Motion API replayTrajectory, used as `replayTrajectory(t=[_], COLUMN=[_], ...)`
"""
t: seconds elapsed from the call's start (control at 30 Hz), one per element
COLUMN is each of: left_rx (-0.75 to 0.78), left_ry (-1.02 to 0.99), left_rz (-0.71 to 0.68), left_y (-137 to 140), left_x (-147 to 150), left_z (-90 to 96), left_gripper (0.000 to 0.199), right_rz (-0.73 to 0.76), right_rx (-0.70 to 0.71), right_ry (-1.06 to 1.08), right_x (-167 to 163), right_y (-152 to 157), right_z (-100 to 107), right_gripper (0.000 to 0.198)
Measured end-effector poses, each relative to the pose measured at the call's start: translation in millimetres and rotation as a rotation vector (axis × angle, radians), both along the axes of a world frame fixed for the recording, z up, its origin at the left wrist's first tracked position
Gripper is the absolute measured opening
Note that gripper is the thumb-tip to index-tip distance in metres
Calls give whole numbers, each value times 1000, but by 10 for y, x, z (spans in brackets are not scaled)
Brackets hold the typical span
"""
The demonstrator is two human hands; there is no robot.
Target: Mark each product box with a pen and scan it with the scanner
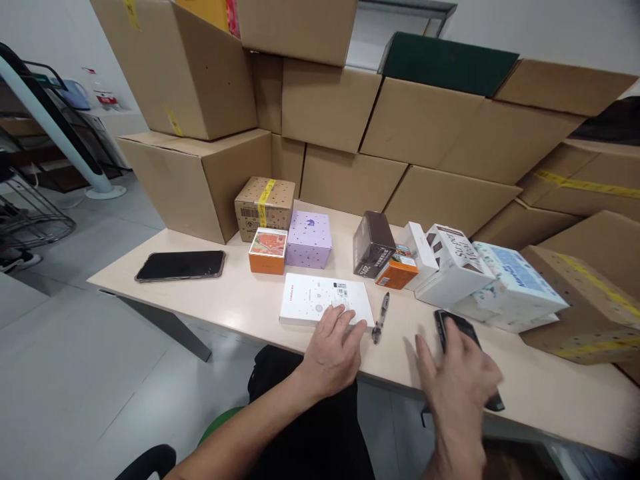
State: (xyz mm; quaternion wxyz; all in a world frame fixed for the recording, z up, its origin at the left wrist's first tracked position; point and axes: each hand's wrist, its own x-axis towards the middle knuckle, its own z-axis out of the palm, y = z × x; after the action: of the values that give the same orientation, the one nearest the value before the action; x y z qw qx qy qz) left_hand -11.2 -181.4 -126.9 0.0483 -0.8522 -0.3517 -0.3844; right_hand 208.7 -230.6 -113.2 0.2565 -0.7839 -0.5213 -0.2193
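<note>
A flat white box [305,297] with small printed marks lies near the table's front edge. My left hand [333,350] rests on its near right part, fingers stretched over the top and not wrapped round it. To the right of the box lies a pen [381,318]. My right hand [457,377], slightly blurred, is over a black handheld device [467,323] with its thumb and fingers apart. The hand hides much of the device, and I cannot tell whether the fingertips touch it.
A phone [180,265] lies at the table's left. An orange box [268,261], a purple box [309,240] and a small patterned carton [250,200] stand behind the white box. A dark brown box [373,243] and several white boxes stand right. Large cartons [350,180] wall the back.
</note>
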Motion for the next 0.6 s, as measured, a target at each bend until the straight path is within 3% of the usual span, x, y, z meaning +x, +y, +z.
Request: replayTrajectory(t=[0.13,0.27,0.43,0.6], left_rx=[30,61,65,43], left_ry=[-49,-46,-39,-33], left_rz=[-18,42,90,107], left_y=[-11,-26,-34,-26], left_x=[-5,9,20,37], left_z=[-30,-56,-72,-56], left_gripper=[43,40,37,36], right_rz=[-326,-365,-352,-179], right_rx=[-175,-316,-254,-15], right_ry=[187,318,251,182], right_x=[252,369,326,168], right_y=[-354,-385,-257,-212], right_z=[-36,-98,-165,-276], right_gripper=[103,110,97,88])
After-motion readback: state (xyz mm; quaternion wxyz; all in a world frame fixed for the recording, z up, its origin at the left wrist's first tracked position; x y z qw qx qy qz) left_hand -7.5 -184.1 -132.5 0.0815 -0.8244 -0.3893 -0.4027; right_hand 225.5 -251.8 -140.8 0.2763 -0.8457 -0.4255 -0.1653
